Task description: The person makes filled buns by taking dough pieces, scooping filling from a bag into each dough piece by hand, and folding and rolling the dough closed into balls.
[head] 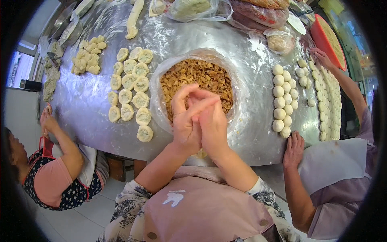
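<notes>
Above a plastic-lined bowl of brown chopped filling [193, 71], my left hand [185, 128] and my right hand [214, 130] are cupped against each other, fingers overlapping. Their palms face inward, so whatever may lie between them is hidden. The clear plastic liner [158, 110] spreads around the bowl's rim. A small pale piece [200, 153], perhaps dough, shows below my wrists by the table edge. Left of the bowl, flattened dough rounds with a greenish middle [141, 99] lie in rows. To the right, smooth white dough balls [278, 103] are lined up.
Metal table [254, 148] dusted with flour. Dough lumps [87, 57] and a dough roll [133, 21] lie further left. Bagged food [260, 12] sits at the back, a red basin [328, 39] at right. Co-workers' hands [48, 119] [294, 149] are at both sides.
</notes>
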A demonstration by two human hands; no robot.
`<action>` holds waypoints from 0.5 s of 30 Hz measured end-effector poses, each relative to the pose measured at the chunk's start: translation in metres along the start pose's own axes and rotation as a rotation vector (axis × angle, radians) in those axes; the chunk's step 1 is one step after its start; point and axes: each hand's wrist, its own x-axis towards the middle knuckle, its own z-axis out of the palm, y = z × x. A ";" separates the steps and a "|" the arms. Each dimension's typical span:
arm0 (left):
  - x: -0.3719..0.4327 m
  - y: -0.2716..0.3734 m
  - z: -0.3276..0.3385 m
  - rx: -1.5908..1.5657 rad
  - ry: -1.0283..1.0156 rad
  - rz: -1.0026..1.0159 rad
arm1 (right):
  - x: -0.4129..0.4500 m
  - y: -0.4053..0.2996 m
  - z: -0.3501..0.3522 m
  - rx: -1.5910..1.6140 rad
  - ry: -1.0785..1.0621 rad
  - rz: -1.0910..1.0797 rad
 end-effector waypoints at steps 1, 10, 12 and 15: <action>-0.002 0.000 0.000 -0.002 0.000 0.001 | 0.001 0.001 -0.006 0.158 -0.135 0.144; 0.000 0.008 -0.001 -0.715 -0.018 -0.485 | 0.012 0.021 -0.033 -0.288 -0.063 0.047; -0.003 0.007 0.007 -0.772 -0.105 -0.569 | 0.007 0.023 -0.020 -0.333 -0.125 -0.196; -0.011 0.009 -0.001 -0.911 -0.278 -0.530 | 0.019 0.025 -0.030 -0.410 -0.326 -0.323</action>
